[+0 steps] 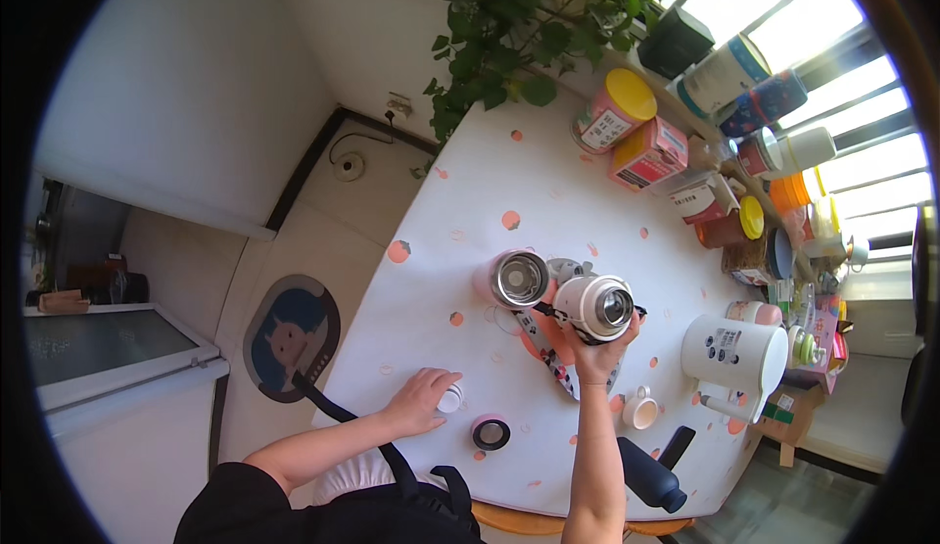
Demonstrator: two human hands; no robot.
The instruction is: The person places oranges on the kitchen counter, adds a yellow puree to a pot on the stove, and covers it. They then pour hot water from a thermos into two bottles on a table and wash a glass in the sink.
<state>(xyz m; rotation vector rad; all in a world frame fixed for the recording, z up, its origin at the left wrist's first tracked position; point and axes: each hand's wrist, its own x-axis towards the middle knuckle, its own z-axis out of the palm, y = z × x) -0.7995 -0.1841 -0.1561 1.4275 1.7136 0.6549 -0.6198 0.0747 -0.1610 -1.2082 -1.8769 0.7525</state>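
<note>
My right hand (608,353) is closed around the lower part of a white vacuum flask (587,303) with a bare steel mouth and a patterned strap (547,353). Just left of the flask stands a pink insulated cup (507,279), its steel inside showing. My left hand (422,403) rests at the table, fingers at a small white cap (450,398); whether they grip it I cannot tell. A pink and black round lid (490,434) lies to the right of that hand.
On the strawberry-print tabletop (440,279) stand a small white mug (641,413), a large white kettle-like container (734,353) and a dark blue bottle (652,474), lying down. Jars and boxes (650,153) line the window side; a leafy plant (499,44) hangs over the far edge.
</note>
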